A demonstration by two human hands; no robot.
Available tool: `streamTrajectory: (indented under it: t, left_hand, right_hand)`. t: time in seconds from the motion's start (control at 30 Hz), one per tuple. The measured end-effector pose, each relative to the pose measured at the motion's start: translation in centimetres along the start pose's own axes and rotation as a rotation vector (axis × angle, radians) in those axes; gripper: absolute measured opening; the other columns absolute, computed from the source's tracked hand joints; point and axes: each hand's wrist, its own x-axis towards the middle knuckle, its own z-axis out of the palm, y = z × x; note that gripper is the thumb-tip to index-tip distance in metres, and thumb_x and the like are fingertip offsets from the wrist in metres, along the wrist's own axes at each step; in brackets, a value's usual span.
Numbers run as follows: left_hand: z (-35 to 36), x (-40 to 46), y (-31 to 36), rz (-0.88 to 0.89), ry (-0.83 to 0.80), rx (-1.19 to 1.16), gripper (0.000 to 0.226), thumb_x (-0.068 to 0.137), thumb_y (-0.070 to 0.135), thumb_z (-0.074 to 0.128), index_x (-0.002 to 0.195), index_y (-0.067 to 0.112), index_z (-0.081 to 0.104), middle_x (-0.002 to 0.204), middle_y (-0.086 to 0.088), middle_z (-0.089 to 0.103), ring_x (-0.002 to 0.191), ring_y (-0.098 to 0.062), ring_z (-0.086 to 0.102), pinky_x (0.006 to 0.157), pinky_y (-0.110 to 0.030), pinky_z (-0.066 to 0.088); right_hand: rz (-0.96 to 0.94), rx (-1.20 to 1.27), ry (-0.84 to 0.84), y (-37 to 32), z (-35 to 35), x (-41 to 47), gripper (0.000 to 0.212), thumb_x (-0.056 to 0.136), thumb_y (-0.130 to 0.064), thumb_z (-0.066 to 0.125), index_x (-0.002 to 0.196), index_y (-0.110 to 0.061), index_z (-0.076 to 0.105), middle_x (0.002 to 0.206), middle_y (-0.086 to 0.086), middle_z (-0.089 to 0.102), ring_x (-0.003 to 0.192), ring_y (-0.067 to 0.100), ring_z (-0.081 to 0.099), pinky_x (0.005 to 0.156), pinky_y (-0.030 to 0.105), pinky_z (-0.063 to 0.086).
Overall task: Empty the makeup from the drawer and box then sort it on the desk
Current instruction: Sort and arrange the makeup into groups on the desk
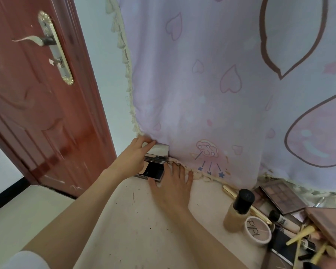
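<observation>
At the desk's [124, 220] far left corner, against the lilac heart-print cloth [211, 94]: left hand [133, 158] pinching the hinged silver mirrored compact's [156, 162] raised lid; right hand [171, 189] flat, fingers spread, pressing its base.

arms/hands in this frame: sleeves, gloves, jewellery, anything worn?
Both forearms are bare down to the hands. The left hand and right hand wear no gloves, and no rings, bracelets or watch show. The only clothing in view is a patch of white fabric, probably a short sleeve, at the bottom left by the left upper arm. Nails look short and unpainted, though blur limits that.
</observation>
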Motion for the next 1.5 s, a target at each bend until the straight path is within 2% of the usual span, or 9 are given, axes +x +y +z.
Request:
streamTrajectory:
  t: [0.3, 0.4, 0.5, 0.63, 0.73, 0.87, 1.17, 1.37, 1.5]
  left_hand:
    - [-0.1, 0.6, 0.6, -0.003, 0.001, 0.048, 0.07, 0.063, -0.021, 0.051, 0.129, 0.002, 0.05, 0.12, -0.02, 0.05, 0.106, -0.037, 0.051, 0.066, -0.024, 0.038]
    - [-0.2, 0.4, 0.7, 0.005, -0.028, 0.052, 0.07, 0.063, -0.02, 0.053, 0.13, 0.0, 0.049, 0.122, -0.021, 0.05, 0.105, -0.038, 0.053, 0.074, -0.03, 0.045]
    - [-0.1, 0.2, 0.6, -0.013, -0.054, 0.048, 0.064, 0.072, -0.012, 0.051, 0.135, 0.003, 0.044, 0.13, -0.019, 0.047, 0.11, -0.038, 0.051, 0.092, -0.039, 0.044]
    - [-0.7, -1.1, 1.9, -0.158, -0.107, -0.017, 0.052, 0.095, 0.009, 0.038, 0.145, 0.011, 0.023, 0.15, -0.007, 0.026, 0.141, -0.025, 0.017, 0.114, -0.035, 0.019]
    - [-1.1, -3.7, 4.2, -0.258, -0.067, -0.117, 0.048, 0.097, 0.02, 0.035, 0.144, 0.008, 0.027, 0.15, -0.009, 0.026, 0.141, -0.024, 0.017, 0.112, -0.023, 0.008]
    - [-1.0, -8.1, 8.3, -0.397, 0.016, -0.306, 0.043, 0.095, 0.015, 0.041, 0.137, 0.006, 0.039, 0.144, -0.01, 0.036, 0.134, -0.023, 0.033, 0.105, -0.011, 0.01]
    - [-0.1, -14.7, 17.4, -0.503, 0.018, -0.281, 0.041, 0.092, 0.023, 0.034, 0.123, 0.013, 0.059, 0.133, -0.005, 0.053, 0.128, -0.023, 0.043, 0.11, -0.033, 0.024]
    - [0.8, -16.5, 21.9, -0.348, -0.138, -0.069, 0.08, 0.079, 0.047, -0.008, 0.142, 0.022, 0.035, 0.152, -0.001, 0.025, 0.142, -0.021, 0.017, 0.112, -0.038, 0.0]
    - [1.3, -15.7, 23.8, -0.28, -0.172, 0.012, 0.076, 0.082, 0.05, -0.006, 0.143, 0.025, 0.03, 0.153, -0.001, 0.023, 0.142, -0.021, 0.016, 0.109, -0.042, -0.002]
  right_hand:
    - [-0.003, 0.032, 0.022, 0.1, 0.1, 0.3, 0.063, 0.082, -0.064, 0.033, 0.134, -0.027, 0.035, 0.146, -0.003, 0.032, 0.139, 0.019, 0.018, 0.109, 0.043, -0.01]
    - [0.015, -0.016, 0.027, 0.0, 0.6, 0.2, 0.074, 0.072, -0.065, 0.02, 0.129, -0.026, 0.045, 0.138, 0.0, 0.045, 0.133, 0.022, 0.033, 0.107, 0.044, -0.003]
    - [0.056, -0.015, 0.063, -0.5, 0.4, 0.4, 0.066, 0.069, -0.064, 0.034, 0.112, -0.023, 0.062, 0.111, 0.001, 0.065, 0.111, 0.023, 0.058, 0.101, 0.046, 0.016]
    - [-0.008, -0.032, -0.053, 0.1, -0.4, 0.0, 0.092, 0.069, -0.065, 0.007, 0.145, -0.018, 0.027, 0.146, 0.002, 0.037, 0.138, 0.021, 0.026, 0.108, 0.041, -0.007]
    - [-0.04, -0.037, -0.151, 0.8, -1.4, -0.9, 0.075, 0.089, -0.058, 0.014, 0.149, -0.014, 0.01, 0.157, 0.005, 0.012, 0.145, 0.02, 0.004, 0.114, 0.039, -0.011]
    - [-0.082, -0.091, -0.296, 1.6, -3.0, -4.0, 0.058, 0.1, -0.039, 0.018, 0.15, -0.013, 0.007, 0.158, 0.005, -0.001, 0.145, 0.019, -0.005, 0.117, 0.037, -0.009]
    - [-0.119, 0.094, -0.418, 3.9, -8.3, -13.4, 0.048, 0.101, -0.015, 0.023, 0.148, -0.013, 0.017, 0.158, 0.003, 0.007, 0.145, 0.015, 0.002, 0.115, 0.029, -0.003]
    - [-0.025, 0.452, -0.174, 7.1, -13.9, -17.7, 0.032, 0.098, -0.017, 0.042, 0.128, -0.015, 0.053, 0.131, 0.0, 0.052, 0.116, 0.011, 0.049, 0.101, 0.021, 0.037]
    - [-0.084, 0.188, 0.059, 10.7, -16.7, -16.2, 0.021, 0.094, -0.02, 0.049, 0.106, -0.011, 0.064, 0.108, 0.005, 0.06, 0.102, 0.022, 0.053, 0.085, 0.032, 0.04]
